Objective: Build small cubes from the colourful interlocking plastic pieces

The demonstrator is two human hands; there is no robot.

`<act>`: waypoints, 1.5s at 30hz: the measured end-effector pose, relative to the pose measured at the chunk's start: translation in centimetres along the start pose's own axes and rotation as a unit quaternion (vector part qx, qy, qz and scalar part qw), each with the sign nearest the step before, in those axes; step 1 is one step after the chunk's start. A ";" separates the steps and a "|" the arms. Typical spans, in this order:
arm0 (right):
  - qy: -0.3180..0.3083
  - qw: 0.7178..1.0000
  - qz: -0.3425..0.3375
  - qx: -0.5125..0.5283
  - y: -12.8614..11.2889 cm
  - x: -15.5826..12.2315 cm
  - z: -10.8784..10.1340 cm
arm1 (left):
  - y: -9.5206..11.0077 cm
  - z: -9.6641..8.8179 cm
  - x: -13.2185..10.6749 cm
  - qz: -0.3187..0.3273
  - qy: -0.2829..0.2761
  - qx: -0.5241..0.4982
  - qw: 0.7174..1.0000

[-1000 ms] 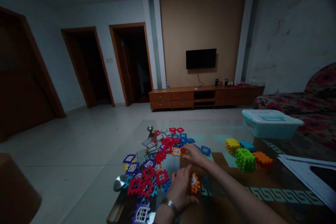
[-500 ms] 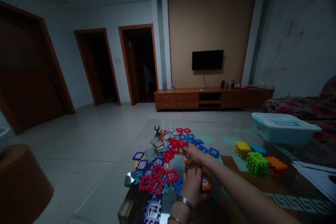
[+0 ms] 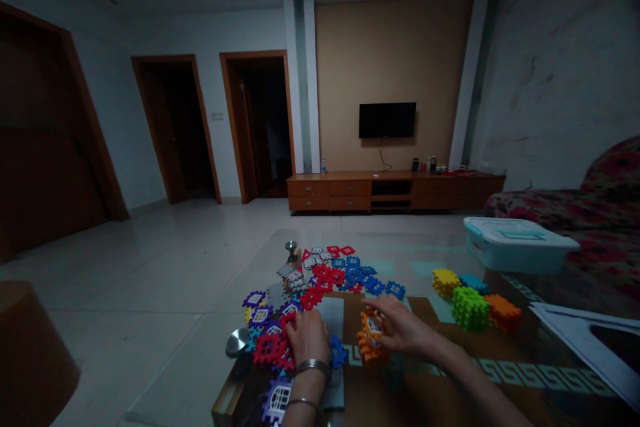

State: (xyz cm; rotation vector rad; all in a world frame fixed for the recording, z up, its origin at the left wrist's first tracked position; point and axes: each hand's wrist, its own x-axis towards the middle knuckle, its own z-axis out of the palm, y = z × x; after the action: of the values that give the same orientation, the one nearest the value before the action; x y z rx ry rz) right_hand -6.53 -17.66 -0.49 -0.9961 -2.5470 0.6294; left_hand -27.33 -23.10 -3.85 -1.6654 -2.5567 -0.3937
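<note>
My left hand (image 3: 309,340), with two bracelets at the wrist, reaches down over the pile with its fingers bent and closed on a red window block (image 3: 289,321). The hand hides part of that block and the fingertips. To the right, my right hand (image 3: 403,325) has thumb and fingers around a small stack of orange window blocks (image 3: 371,337) with a white window insert. Other red window blocks (image 3: 270,347) lie left of my left hand. A blue block (image 3: 338,351) lies just right of it, and a purple window block (image 3: 278,399) lies nearer me.
Blue blocks (image 3: 367,279), grey blocks (image 3: 280,295) and more red ones spread across the glass table (image 3: 200,360). Yellow (image 3: 446,282), green (image 3: 470,309) and orange stacks (image 3: 503,312) stand at right, before a lidded teal box (image 3: 520,253). Papers (image 3: 585,340) lie at the right edge.
My left hand has moved left from the orange blocks to the red ones. My right hand has drawn back from the pile to the orange stack. The view has shifted slightly.
</note>
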 end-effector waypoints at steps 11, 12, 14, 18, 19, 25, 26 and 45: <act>-0.068 0.998 0.016 0.011 0.8 -0.2 2.2 | 1.2 -0.2 1.1 0.018 -0.026 -0.005 0.999; -0.072 0.997 0.021 0.005 0.8 -0.2 2.3 | 1.3 -0.4 1.2 0.012 -0.030 0.004 0.999; -0.084 0.996 0.032 -0.006 0.7 -0.1 2.4 | 1.6 -0.7 1.5 0.008 -0.037 0.017 0.999; -0.077 0.996 0.035 -0.016 0.8 0.0 2.7 | 1.9 -1.1 2.0 0.006 -0.061 0.040 0.997; -0.071 0.997 0.033 -0.017 0.9 0.0 2.9 | 1.9 -1.1 2.1 0.006 -0.068 0.045 0.997; -0.035 0.998 0.042 -0.037 1.7 -0.2 3.4 | 1.8 -1.4 2.4 0.016 -0.105 0.062 0.992; -0.032 0.998 0.044 -0.039 1.8 -0.3 3.4 | 1.7 -1.3 2.5 0.019 -0.109 0.061 0.992; -0.034 0.997 0.062 -0.043 1.0 0.4 3.0 | 0.6 0.0 3.1 0.023 -0.023 -0.284 0.958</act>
State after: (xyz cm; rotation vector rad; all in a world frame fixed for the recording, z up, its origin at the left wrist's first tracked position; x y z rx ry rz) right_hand -7.63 -17.55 -3.53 -1.1892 -2.6064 0.6006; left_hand -28.08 -20.17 -3.13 -1.8982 -2.5840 -1.1931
